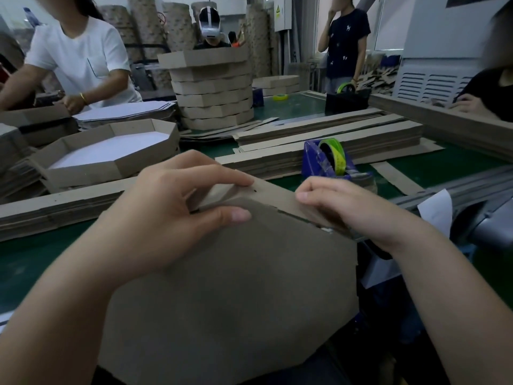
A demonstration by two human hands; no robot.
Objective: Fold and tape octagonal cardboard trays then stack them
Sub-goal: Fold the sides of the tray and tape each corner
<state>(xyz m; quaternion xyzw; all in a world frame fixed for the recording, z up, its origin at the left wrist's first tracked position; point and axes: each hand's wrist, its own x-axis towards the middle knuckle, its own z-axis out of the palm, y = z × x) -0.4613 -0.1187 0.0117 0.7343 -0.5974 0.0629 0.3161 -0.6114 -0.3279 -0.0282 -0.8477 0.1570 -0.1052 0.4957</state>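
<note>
Corner work on 1 cardboard tray, both hands clamped on its far wall.

Tilted with its brown base facing the person, the tray sits at the near edge of the green table. The left hand pinches the far corner, thumb on the base and forefinger over the folded flap. The right hand, close by but apart, curls its fingers on the adjoining wall. Whether tape already covers this joint cannot be told. The tape dispenser stands just beyond the right hand. If the pinch loosens while 1 hand reaches for tape, the flap would likely spring open and the corner set skewed. A crooked tray might then sit badly on the stack at far centre.
</note>
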